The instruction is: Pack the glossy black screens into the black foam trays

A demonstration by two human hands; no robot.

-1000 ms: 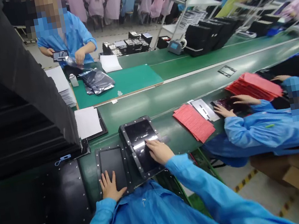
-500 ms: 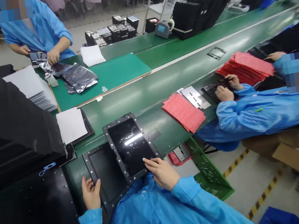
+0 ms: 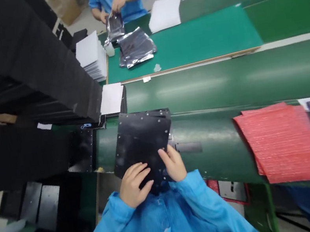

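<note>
A flat black panel [image 3: 144, 142] with small screws or rivets along its edges lies tilted in front of me, over another dark panel that shows at its top right corner. My right hand [image 3: 175, 164] grips its lower right edge, thumb on the upper face and the other fingers partly hidden. On the lower left of the same panel rests my left hand [image 3: 135, 185], fingers stretched and apart. Whether any screen lies under the panel is hidden.
Tall black stacks [image 3: 53, 70] stand close on the left. White sheets [image 3: 112, 98] lie on a dark piece beyond the panel. Red bubble-wrap sheets [image 3: 286, 145] are at right on the green belt [image 3: 213, 121]. Across it, a co-worker's hands [image 3: 117, 4] handle a silvery bag [image 3: 114, 26].
My view has swung left. The framed glossy screen is no longer visible; a black panel face now shows upward. My left hand has come onto the panel, and my right hand grips its edge.
</note>
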